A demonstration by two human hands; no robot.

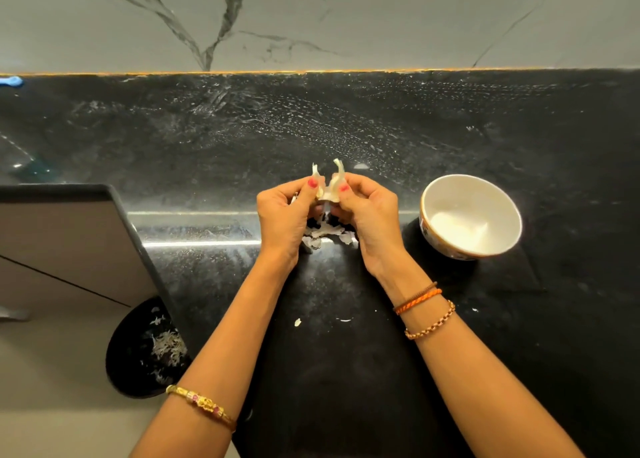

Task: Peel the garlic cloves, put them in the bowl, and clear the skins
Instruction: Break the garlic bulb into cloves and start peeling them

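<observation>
Above the black counter (346,371) both my hands hold one garlic clove (328,194) between them. My left hand (284,212) pinches its left side with the thumb on top. My right hand (369,215) pinches the right side. Two papery skin tips stick up from the clove. A small heap of white skins (320,238) lies on the counter right under my hands. A white bowl (469,184) stands to the right of my right hand, with pale peeled cloves (460,227) inside.
Two small skin bits (298,322) lie on the counter between my forearms. A black bin (121,357) with white scraps stands on the floor at lower left, beside the counter's edge. A marbled grey wall (311,21) rises behind the counter.
</observation>
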